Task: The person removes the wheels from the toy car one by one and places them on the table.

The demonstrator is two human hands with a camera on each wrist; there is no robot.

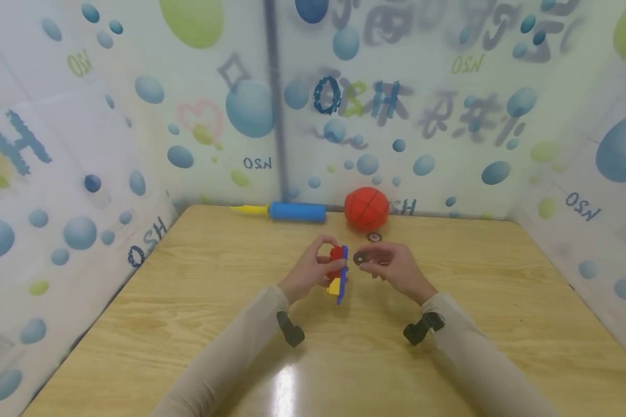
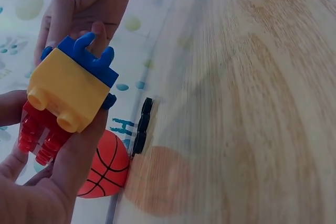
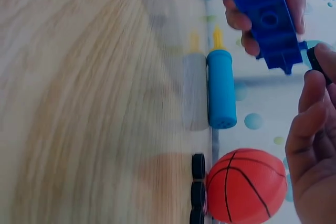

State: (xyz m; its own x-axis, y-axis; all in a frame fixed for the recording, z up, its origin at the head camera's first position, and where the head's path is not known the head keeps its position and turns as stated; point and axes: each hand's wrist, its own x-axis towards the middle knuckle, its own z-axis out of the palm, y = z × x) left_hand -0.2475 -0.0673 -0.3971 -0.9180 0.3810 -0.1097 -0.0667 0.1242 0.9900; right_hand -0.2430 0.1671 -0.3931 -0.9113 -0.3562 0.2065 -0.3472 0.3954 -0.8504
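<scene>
My left hand [image 1: 309, 271] grips a toy block car by its sides, tilted on edge above the table. The car has a blue base [image 1: 342, 281], a yellow brick [image 2: 68, 87] and red bricks [image 2: 44, 135] on top. In the right wrist view, the hollow underside of the blue base [image 3: 269, 19] faces the right hand, with small pegs along its edges. My right hand [image 1: 395, 267] pinches a small black toy wheel [image 3: 317, 65] between thumb and fingers. That wheel is close beside the blue base, with a narrow gap between them in the head view.
Black wheels [image 2: 142, 124] lie in a row on the table [image 1: 188, 301], in front of a red toy basketball [image 1: 367, 209]. Left of the ball, a blue hand pump [image 1: 298, 212] with a yellow nozzle lies along the back edge. Patterned panels enclose the back and sides.
</scene>
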